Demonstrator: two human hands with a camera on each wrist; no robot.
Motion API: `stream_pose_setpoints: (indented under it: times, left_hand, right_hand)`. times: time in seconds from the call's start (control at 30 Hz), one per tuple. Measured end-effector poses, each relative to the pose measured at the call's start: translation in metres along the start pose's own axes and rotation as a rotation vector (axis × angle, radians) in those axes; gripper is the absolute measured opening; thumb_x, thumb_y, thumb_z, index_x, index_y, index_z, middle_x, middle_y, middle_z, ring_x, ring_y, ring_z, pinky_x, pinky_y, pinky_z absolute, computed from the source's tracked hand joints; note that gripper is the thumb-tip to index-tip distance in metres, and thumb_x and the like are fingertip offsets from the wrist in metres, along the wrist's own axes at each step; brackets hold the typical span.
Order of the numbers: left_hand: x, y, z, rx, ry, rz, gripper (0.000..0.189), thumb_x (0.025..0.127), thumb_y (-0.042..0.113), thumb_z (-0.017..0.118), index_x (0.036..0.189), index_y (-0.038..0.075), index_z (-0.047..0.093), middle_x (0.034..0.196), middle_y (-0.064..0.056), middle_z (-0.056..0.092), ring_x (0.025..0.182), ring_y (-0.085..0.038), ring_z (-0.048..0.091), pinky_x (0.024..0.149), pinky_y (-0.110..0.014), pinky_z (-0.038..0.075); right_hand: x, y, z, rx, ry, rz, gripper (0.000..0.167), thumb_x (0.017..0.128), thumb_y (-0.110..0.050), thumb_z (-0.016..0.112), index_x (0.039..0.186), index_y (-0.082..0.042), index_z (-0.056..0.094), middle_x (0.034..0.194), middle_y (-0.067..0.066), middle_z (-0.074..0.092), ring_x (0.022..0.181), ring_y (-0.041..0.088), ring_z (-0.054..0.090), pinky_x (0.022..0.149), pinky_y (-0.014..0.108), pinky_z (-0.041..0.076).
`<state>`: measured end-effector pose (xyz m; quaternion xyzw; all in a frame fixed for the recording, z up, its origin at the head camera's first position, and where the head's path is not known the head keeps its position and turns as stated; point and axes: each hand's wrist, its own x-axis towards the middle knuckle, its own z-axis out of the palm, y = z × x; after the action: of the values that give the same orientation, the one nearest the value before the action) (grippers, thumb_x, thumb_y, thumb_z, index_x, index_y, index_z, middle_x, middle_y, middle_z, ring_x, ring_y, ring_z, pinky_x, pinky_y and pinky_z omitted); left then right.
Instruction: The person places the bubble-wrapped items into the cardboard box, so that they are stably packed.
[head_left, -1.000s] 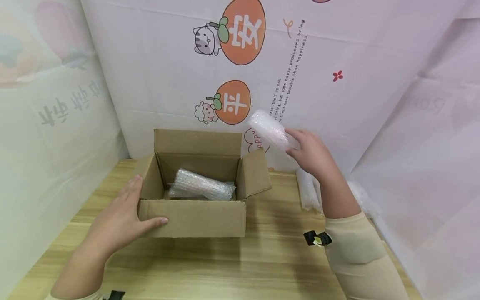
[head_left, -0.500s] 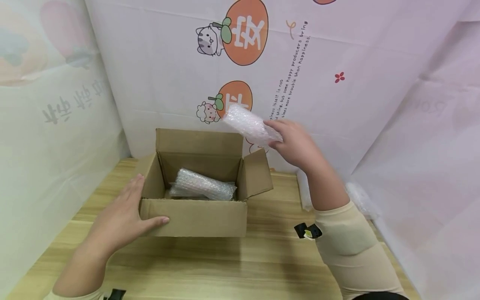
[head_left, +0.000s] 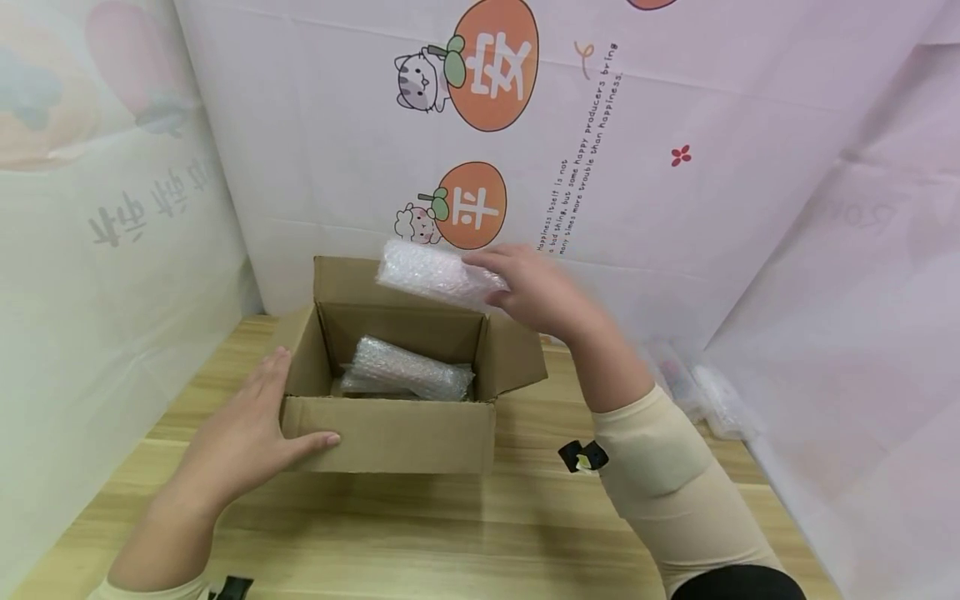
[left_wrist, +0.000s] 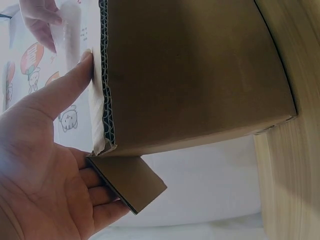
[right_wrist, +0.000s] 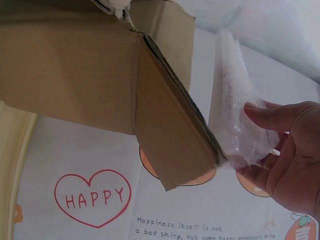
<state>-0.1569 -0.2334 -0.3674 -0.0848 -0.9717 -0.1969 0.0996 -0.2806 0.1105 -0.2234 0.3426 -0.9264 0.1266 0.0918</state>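
An open cardboard box (head_left: 390, 437) stands on the wooden table, its flaps folded outward. My left hand (head_left: 232, 442) holds the box's near left corner, thumb over the front flap and fingers along the left flap (left_wrist: 130, 180). Above the box's back edge, my right hand (head_left: 536, 287) grips one end of a bubble-wrapped roll (head_left: 420, 271), which points left. The thumb and fingers pinch the loose wrap in the right wrist view, close beside a flap (right_wrist: 175, 130). Inside the box lies another bubble-wrapped roll (head_left: 408, 369), slanted over more wrap. What the wrap covers is hidden.
More bubble-wrapped packages (head_left: 723, 400) lie at the right side of the table, partly behind my right forearm. A printed white sheet (head_left: 337, 125) hangs behind the box, with plain white sheeting on both sides.
My right hand has carried the bubble-wrapped roll leftward from beside the box to above its back edge, turning it flatter. The left hand stays on the box corner.
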Motion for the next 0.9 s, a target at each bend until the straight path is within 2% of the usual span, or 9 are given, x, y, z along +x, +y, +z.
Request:
stream_pose_setpoints:
  times: [0.17, 0.27, 0.57, 0.73, 0.9]
  left_hand:
    - [0.0, 0.0, -0.001, 0.005, -0.005, -0.006, 0.131, 0.073, 0.082, 0.059, 0.157, 0.004, -0.002, 0.164, -0.02, 0.005, 0.148, -0.045, 0.016, 0.112, -0.067, 0.025]
    - [0.0, 0.0, -0.001, 0.007, -0.011, -0.005, 0.131, 0.073, 0.082, 0.059, 0.157, 0.004, -0.003, 0.164, -0.02, 0.004, 0.147, -0.046, 0.015, 0.111, -0.068, 0.024]
    - [0.0, 0.0, -0.002, 0.009, -0.025, -0.013, 0.131, 0.073, 0.084, 0.057, 0.157, 0.004, -0.005, 0.164, -0.021, 0.002, 0.147, -0.047, 0.014, 0.111, -0.069, 0.023]
    - [0.001, 0.0, -0.001, 0.015, -0.023, -0.016, 0.131, 0.073, 0.083, 0.057, 0.157, 0.004, -0.004, 0.164, -0.02, 0.003, 0.147, -0.047, 0.015, 0.112, -0.067, 0.023]
    - [0.0, 0.0, -0.001, 0.009, -0.02, -0.01, 0.131, 0.073, 0.083, 0.057, 0.157, 0.004, -0.004, 0.164, -0.02, 0.002, 0.147, -0.046, 0.014, 0.112, -0.068, 0.023]
  right_hand:
    - [0.011, -0.001, 0.011, 0.017, -0.043, -0.068, 0.055, 0.092, -0.01, 0.067, 0.144, -0.023, 0.052, 0.145, -0.003, 0.052, 0.137, 0.017, 0.043, 0.114, 0.037, 0.037]
    - [0.017, -0.002, 0.017, 0.032, -0.064, -0.081, 0.055, 0.093, -0.009, 0.066, 0.144, -0.023, 0.052, 0.144, -0.004, 0.052, 0.137, 0.015, 0.043, 0.113, 0.036, 0.038]
    - [0.033, -0.005, 0.033, 0.063, -0.125, -0.106, 0.054, 0.093, -0.005, 0.064, 0.143, -0.02, 0.052, 0.146, 0.0, 0.05, 0.138, 0.019, 0.041, 0.115, 0.037, 0.036]
    - [0.036, -0.005, 0.042, 0.078, -0.145, -0.101, 0.057, 0.092, -0.009, 0.068, 0.146, -0.013, 0.048, 0.15, 0.005, 0.045, 0.142, 0.024, 0.035, 0.119, 0.039, 0.03]
    - [0.028, 0.0, 0.043, 0.104, -0.107, -0.04, 0.058, 0.093, -0.015, 0.068, 0.146, -0.015, 0.047, 0.151, 0.006, 0.042, 0.143, 0.024, 0.032, 0.12, 0.04, 0.027]
